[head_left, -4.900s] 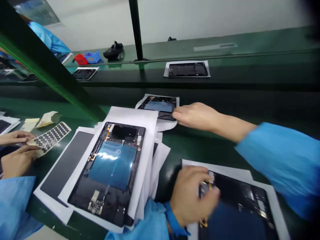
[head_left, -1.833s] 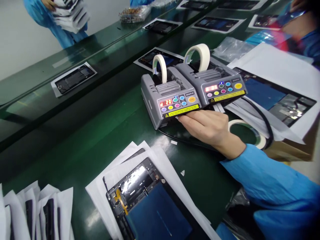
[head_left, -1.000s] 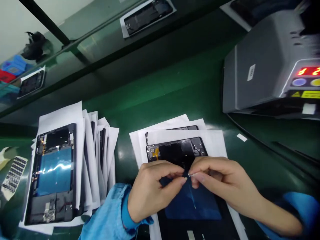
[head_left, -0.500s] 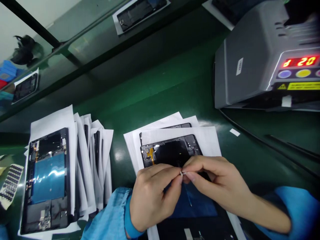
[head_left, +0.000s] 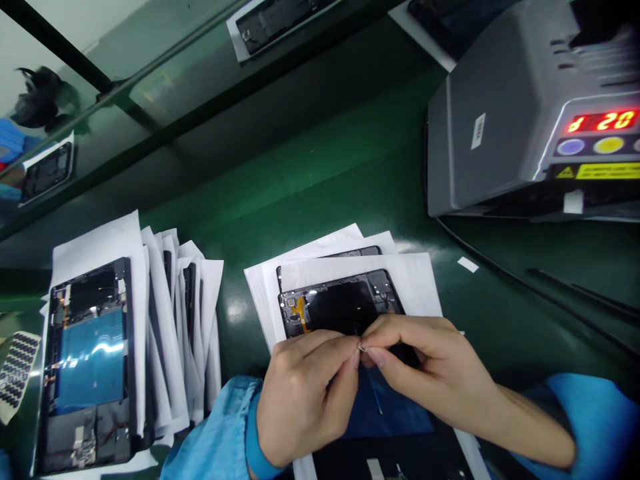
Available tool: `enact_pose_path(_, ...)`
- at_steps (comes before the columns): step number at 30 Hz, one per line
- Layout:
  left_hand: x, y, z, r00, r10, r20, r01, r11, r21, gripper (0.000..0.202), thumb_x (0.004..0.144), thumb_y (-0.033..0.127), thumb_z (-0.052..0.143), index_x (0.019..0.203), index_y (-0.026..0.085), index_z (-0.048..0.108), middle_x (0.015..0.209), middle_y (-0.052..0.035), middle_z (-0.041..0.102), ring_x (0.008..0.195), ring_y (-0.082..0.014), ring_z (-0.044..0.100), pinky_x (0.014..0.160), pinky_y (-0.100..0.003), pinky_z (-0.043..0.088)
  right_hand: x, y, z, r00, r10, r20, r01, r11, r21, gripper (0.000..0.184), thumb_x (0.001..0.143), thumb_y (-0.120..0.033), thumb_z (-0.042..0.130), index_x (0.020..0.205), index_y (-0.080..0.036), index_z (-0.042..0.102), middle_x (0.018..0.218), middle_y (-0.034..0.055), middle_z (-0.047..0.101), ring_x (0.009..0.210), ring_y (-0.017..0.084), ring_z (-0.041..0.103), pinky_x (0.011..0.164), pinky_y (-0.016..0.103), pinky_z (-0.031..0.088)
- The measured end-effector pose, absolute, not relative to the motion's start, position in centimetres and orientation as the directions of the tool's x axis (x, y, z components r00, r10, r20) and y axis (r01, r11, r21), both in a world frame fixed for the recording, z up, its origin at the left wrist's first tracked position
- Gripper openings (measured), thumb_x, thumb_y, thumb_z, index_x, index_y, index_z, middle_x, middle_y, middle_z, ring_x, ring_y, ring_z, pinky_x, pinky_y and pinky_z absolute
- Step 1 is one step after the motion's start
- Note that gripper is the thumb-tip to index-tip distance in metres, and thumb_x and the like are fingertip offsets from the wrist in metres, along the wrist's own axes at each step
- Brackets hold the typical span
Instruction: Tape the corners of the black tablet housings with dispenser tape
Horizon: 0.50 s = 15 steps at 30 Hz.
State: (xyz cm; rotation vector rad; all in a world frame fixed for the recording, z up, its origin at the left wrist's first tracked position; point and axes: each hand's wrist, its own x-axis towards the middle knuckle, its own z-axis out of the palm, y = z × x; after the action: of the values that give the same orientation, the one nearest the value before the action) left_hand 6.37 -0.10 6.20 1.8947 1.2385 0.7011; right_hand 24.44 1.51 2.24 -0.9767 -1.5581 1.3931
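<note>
**Both hands pinch small tape piece over open tablet**

Lower centre: left hand (head_left: pixel 305 393) and right hand (head_left: pixel 430 380) meet fingertip to fingertip, both closed on a tiny white tape piece (head_left: pixel 361 347), held just above the opened tablet (head_left: pixel 345 307) on white paper. Compared with half a second ago, barely any shift; pinch unchanged, tape not yet stuck down. Left: tablet stack (head_left: pixel 90 360). Upper right: grey tape dispenser (head_left: pixel 505 127) on the green surface (head_left: pixel 310 180).

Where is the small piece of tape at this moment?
In the head view, the small piece of tape is pinched between the fingertips of the left hand and right hand, just above the open tablet, centre-bottom.
</note>
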Motion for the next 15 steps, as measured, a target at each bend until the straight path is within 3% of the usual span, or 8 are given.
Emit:
enact_pose_path(8, 6.77, -0.24, 6.07, 0.353, 0.93, 0.1, 0.552, -0.294, 0.78, 0.018, 0.088, 0.008, 0.053, 0.075, 0.014, 0.065, 0.066, -0.0035, 0.065, 0.056, -0.0112, 0.059, 0.054, -0.021, 0.045, 24.45, 1.11, 1.81, -0.431, 0.899, 0.081, 0.041, 0.109, -0.993, 0.015, 0.09, -0.012, 0.057, 0.081, -0.023, 0.061, 0.071, -0.0037, 0.068, 0.062, 0.008, 0.064, 0.059, 0.017, 0.052)
enact_pose_path(15, 6.2, 0.64, 5.42, 0.241, 0.968, 0.074, 0.485, -0.186, 0.855, 0.015, 0.078, 0.008, 0.056, 0.068, 0.016, 0.064, 0.062, -0.0007, 0.066, 0.052, -0.0094, 0.06, 0.052, -0.017, 0.045, 24.55, 1.03, 2.17, -0.462, 0.87, 0.172, -0.092, 0.146, -0.985, 0.015, 0.089, -0.009, 0.056, 0.082, -0.022, 0.057, 0.068, -0.0046, 0.065, 0.06, 0.007, 0.062, 0.059, 0.016, 0.05)
